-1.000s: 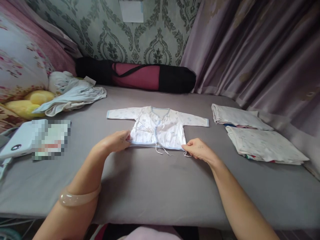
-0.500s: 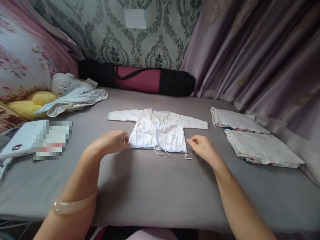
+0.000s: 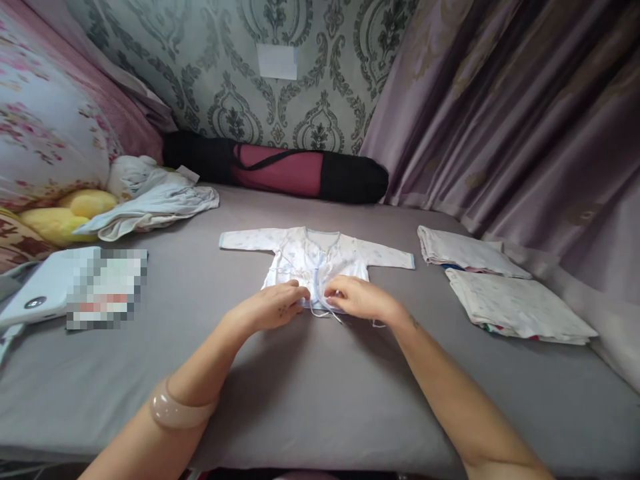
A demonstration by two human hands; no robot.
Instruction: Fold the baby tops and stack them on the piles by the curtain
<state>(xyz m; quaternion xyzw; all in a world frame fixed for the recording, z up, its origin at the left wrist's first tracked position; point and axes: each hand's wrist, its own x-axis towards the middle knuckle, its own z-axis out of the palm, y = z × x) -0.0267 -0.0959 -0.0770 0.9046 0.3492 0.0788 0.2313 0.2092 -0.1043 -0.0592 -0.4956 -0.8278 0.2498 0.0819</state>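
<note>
- Small white shirt point(image 3: 296, 259): mid-frame, flat on gray sheet point(image 3: 320, 400), sleeves spread.
- Left hand point(image 3: 280, 305), right hand point(image 3: 357, 298): at lower front hem, either side of ties point(image 3: 338, 318); fingers curled, can't tell if either grips cloth.
- Step: looks like tidying front hem; next move calls for light pinch, no tugging.
- Folded cloths point(image 3: 515, 307): right of frame.

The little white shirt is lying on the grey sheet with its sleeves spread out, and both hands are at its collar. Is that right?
Not quite: in the head view, the left hand and right hand are at the lower hem, not the collar. The little white shirt does lie on the grey sheet, sleeves spread out.
</note>
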